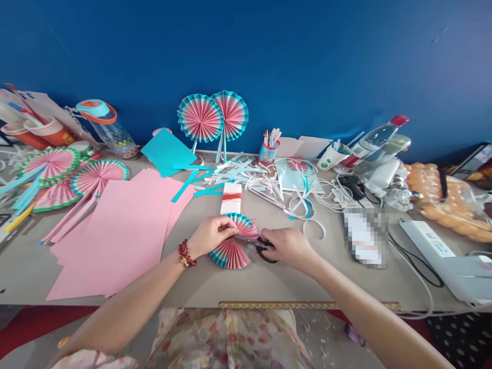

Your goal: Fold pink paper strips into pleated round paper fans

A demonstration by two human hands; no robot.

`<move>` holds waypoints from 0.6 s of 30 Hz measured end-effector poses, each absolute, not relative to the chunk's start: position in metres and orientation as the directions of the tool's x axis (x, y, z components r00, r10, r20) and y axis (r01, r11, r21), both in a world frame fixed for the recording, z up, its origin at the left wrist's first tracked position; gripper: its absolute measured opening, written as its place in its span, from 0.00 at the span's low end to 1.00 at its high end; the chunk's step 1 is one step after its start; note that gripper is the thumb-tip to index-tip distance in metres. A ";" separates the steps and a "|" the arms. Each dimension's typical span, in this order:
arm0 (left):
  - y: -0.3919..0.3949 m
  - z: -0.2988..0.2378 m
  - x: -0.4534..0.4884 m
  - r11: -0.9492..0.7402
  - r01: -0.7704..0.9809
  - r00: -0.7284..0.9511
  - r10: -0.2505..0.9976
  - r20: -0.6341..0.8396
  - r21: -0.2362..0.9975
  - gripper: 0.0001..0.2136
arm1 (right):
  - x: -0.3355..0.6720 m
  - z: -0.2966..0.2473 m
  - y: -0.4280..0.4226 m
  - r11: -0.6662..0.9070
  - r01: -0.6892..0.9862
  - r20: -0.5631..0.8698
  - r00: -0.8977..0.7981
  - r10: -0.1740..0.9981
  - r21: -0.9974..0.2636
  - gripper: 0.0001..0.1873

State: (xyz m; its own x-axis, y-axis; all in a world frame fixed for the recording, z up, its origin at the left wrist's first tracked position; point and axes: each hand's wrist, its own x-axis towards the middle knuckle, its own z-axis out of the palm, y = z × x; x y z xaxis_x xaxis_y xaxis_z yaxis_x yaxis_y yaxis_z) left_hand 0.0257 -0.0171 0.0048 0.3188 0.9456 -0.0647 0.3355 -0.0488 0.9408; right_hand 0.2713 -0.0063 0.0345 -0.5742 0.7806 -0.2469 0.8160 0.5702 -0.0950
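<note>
My left hand pinches a pleated paper fan, pink with a blue and white rim, over the front of the table. My right hand is closed round the black handles of scissors, whose blades point left into the fan beside my left fingertips. Whether the blades are parted I cannot tell. Just behind the fan lies a white card wound with red thread.
Pink paper sheets cover the left of the table. Cut paper strips are heaped behind my hands. Finished round fans lean on the blue wall. A phone, cables and a power strip lie to the right.
</note>
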 end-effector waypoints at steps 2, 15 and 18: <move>-0.017 0.005 0.026 -0.041 0.332 0.315 0.946 -0.070 0.942 0.11 | 0.272 0.033 -0.005 0.572 0.815 -0.259 -0.574 0.777 -0.092 0.09; -0.016 0.000 0.027 -0.063 0.366 0.292 0.955 -0.050 0.929 0.11 | 0.273 0.033 -0.003 0.595 0.797 -0.255 -0.599 0.759 -0.103 0.09; -0.017 0.001 0.028 -0.064 0.365 0.280 0.959 -0.044 0.929 0.11 | 0.273 0.032 -0.003 0.596 0.796 -0.243 -0.602 0.761 -0.104 0.10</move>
State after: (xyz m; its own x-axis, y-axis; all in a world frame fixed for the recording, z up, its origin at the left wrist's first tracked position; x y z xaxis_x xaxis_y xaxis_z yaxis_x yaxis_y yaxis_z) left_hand 0.0278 -0.0170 0.0009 0.2799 0.9590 -0.0444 0.3655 -0.0636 0.9287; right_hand 0.2728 -0.0034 0.0318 -0.6018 0.7609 -0.2425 0.7959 0.5964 -0.1040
